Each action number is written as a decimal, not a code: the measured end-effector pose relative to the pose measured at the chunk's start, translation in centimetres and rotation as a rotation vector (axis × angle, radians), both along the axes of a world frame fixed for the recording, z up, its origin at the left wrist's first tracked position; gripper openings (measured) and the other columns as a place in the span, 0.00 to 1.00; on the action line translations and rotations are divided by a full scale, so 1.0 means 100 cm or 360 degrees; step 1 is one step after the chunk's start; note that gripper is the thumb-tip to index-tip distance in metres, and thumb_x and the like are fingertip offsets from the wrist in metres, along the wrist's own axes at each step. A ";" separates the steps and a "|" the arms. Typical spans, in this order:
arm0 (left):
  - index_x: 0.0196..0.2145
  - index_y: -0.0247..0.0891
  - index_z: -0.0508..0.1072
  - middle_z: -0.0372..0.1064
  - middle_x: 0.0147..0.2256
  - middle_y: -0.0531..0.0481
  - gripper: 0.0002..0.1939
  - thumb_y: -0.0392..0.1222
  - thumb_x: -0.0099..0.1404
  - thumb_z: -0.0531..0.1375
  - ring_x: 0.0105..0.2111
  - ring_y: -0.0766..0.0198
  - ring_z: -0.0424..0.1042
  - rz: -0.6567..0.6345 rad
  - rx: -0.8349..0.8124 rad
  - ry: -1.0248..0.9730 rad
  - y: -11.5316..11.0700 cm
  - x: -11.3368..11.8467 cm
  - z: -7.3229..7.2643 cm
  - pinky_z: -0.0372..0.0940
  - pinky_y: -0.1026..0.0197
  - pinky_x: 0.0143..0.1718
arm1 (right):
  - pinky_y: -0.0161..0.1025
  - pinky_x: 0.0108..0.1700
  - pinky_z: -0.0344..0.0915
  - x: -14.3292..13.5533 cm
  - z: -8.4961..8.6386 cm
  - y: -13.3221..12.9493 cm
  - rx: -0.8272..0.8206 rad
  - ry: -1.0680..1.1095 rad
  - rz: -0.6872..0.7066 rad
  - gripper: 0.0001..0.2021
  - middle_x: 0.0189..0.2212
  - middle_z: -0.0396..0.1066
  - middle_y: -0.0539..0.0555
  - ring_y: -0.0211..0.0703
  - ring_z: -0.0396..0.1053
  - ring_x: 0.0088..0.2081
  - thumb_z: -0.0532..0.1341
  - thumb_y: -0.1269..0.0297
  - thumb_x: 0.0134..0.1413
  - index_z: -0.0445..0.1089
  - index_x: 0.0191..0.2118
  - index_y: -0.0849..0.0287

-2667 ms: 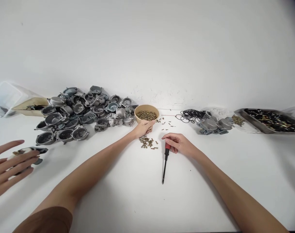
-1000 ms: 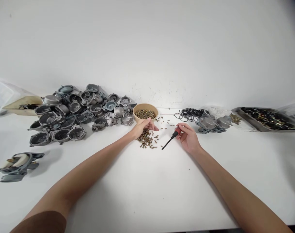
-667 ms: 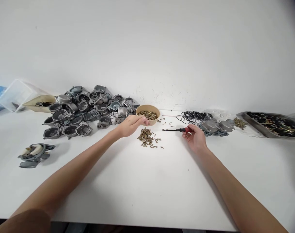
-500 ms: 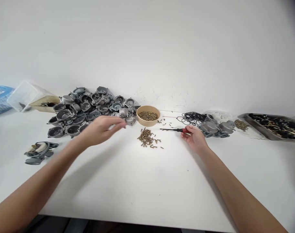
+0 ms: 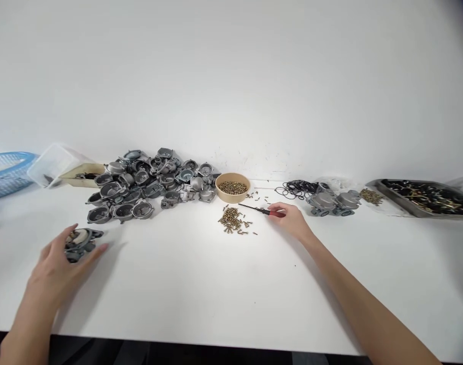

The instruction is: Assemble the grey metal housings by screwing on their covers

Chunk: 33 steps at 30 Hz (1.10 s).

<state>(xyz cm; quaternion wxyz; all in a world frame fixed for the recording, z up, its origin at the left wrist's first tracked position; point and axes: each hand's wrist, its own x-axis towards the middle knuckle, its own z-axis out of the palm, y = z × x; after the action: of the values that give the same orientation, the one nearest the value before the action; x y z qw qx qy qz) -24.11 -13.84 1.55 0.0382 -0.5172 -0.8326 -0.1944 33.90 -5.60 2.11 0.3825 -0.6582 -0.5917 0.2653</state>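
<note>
At the left, my left hand (image 5: 60,261) has its thumb and fingers spread around a grey metal carburetor body (image 5: 87,242) with a white part inside. Whether the fingertips touch it cannot be made out. My right hand (image 5: 290,220) is closed on the red handle of a screwdriver (image 5: 267,211), whose dark shaft points left above a small pile of brass screws (image 5: 231,219). Just behind that pile stands a round tan bowl (image 5: 233,196) of brass screws.
Many grey metal bowls (image 5: 142,177) lie heaped at the back left, near a blue basket (image 5: 10,177) and a clear bin (image 5: 54,162). Black rings (image 5: 297,188), two grey assemblies (image 5: 332,202) and a metal tray (image 5: 406,204) of parts are on the right.
My left hand has moved from near the heap of bowls to the carburetor body at the left, its fingers now spread. The screwdriver in my right hand has shifted left and tilted.
</note>
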 end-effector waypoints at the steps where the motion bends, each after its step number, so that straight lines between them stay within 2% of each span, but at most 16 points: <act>1: 0.64 0.47 0.60 0.68 0.56 0.38 0.42 0.72 0.59 0.58 0.49 0.38 0.75 0.0054 -0.0025 -0.0016 0.000 0.006 0.005 0.74 0.41 0.43 | 0.42 0.49 0.71 -0.003 0.000 -0.001 0.0024 -0.0081 0.0013 0.11 0.38 0.79 0.53 0.46 0.77 0.41 0.67 0.68 0.45 0.78 0.39 0.56; 4: 0.56 0.50 0.68 0.75 0.48 0.45 0.32 0.70 0.60 0.58 0.47 0.41 0.77 0.0058 0.0059 -0.0054 -0.003 0.022 0.014 0.73 0.43 0.45 | 0.41 0.49 0.71 -0.009 -0.001 -0.003 0.0111 -0.0252 0.0051 0.11 0.39 0.79 0.52 0.45 0.77 0.40 0.65 0.70 0.47 0.78 0.39 0.55; 7: 0.52 0.51 0.70 0.78 0.44 0.49 0.28 0.65 0.59 0.62 0.43 0.46 0.79 -0.0137 0.0182 -0.0303 -0.007 0.041 0.013 0.74 0.51 0.40 | 0.41 0.48 0.71 -0.015 -0.002 -0.005 0.0144 -0.0380 0.0068 0.11 0.41 0.78 0.53 0.44 0.76 0.39 0.64 0.69 0.49 0.78 0.40 0.55; 9: 0.53 0.49 0.71 0.79 0.44 0.47 0.29 0.63 0.58 0.65 0.42 0.48 0.80 -0.0464 0.0180 -0.0615 -0.006 0.060 0.010 0.73 0.57 0.35 | 0.42 0.48 0.70 -0.019 -0.001 -0.007 0.0235 -0.0475 0.0063 0.10 0.44 0.77 0.54 0.45 0.75 0.41 0.64 0.68 0.51 0.79 0.41 0.55; 12: 0.52 0.44 0.73 0.77 0.50 0.43 0.27 0.61 0.61 0.65 0.45 0.47 0.78 -0.1160 0.0127 -0.0820 0.003 0.100 0.012 0.75 0.57 0.37 | 0.41 0.44 0.69 -0.028 0.004 -0.012 0.0348 -0.0587 0.0143 0.07 0.42 0.77 0.54 0.44 0.74 0.38 0.62 0.64 0.55 0.79 0.36 0.54; 14: 0.52 0.45 0.74 0.75 0.52 0.42 0.21 0.56 0.65 0.64 0.47 0.49 0.77 -0.1603 0.0062 -0.0726 0.014 0.131 0.020 0.75 0.56 0.39 | 0.39 0.39 0.68 -0.034 0.009 -0.018 0.0283 -0.0613 0.0233 0.08 0.35 0.78 0.52 0.43 0.73 0.33 0.61 0.63 0.57 0.79 0.33 0.53; 16: 0.53 0.47 0.74 0.74 0.52 0.44 0.18 0.51 0.67 0.63 0.46 0.54 0.77 -0.1952 0.0029 -0.0613 0.026 0.164 0.031 0.74 0.57 0.43 | 0.37 0.35 0.66 -0.041 0.012 -0.023 0.0193 -0.0635 0.0288 0.08 0.32 0.78 0.51 0.43 0.72 0.32 0.62 0.62 0.57 0.79 0.31 0.53; 19: 0.53 0.48 0.74 0.74 0.51 0.46 0.18 0.48 0.66 0.65 0.41 0.59 0.78 -0.2321 0.0043 -0.0403 0.045 0.209 0.037 0.72 0.62 0.39 | 0.36 0.34 0.64 -0.050 0.014 -0.028 0.0145 -0.0694 0.0335 0.09 0.31 0.78 0.50 0.42 0.72 0.31 0.62 0.59 0.57 0.80 0.31 0.52; 21: 0.51 0.47 0.75 0.75 0.50 0.47 0.19 0.48 0.62 0.67 0.41 0.59 0.78 -0.2485 0.0105 -0.0351 0.056 0.232 0.032 0.71 0.63 0.38 | 0.36 0.34 0.63 -0.054 0.014 -0.030 0.0128 -0.0756 0.0351 0.09 0.32 0.79 0.50 0.42 0.72 0.32 0.63 0.58 0.58 0.81 0.32 0.51; 25: 0.51 0.45 0.76 0.75 0.48 0.45 0.21 0.49 0.61 0.68 0.41 0.58 0.77 -0.2629 0.0261 -0.0552 0.071 0.254 0.010 0.71 0.61 0.43 | 0.36 0.34 0.60 -0.059 0.012 -0.032 0.0092 -0.0911 0.0349 0.07 0.36 0.79 0.48 0.40 0.72 0.33 0.64 0.60 0.59 0.81 0.35 0.48; 29: 0.55 0.43 0.74 0.73 0.50 0.42 0.23 0.48 0.64 0.68 0.47 0.55 0.75 -0.2606 0.0329 -0.0875 0.073 0.251 -0.007 0.71 0.56 0.50 | 0.35 0.34 0.58 -0.062 0.008 -0.030 0.0103 -0.1001 0.0352 0.08 0.35 0.79 0.46 0.39 0.72 0.33 0.63 0.59 0.61 0.81 0.36 0.46; 33: 0.58 0.44 0.72 0.72 0.53 0.41 0.23 0.46 0.65 0.66 0.50 0.54 0.74 -0.2536 0.0335 -0.0903 0.071 0.246 -0.013 0.70 0.53 0.54 | 0.35 0.33 0.56 -0.067 0.007 -0.027 0.0070 -0.1123 0.0332 0.08 0.35 0.79 0.47 0.40 0.72 0.34 0.63 0.59 0.62 0.81 0.37 0.46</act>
<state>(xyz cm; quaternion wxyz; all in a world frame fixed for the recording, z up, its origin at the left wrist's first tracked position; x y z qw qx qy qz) 0.47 -6.71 0.23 -0.2721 -0.8741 -0.1758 -0.3619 27.18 -8.32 2.84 0.1397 -0.6369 -0.7568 0.0467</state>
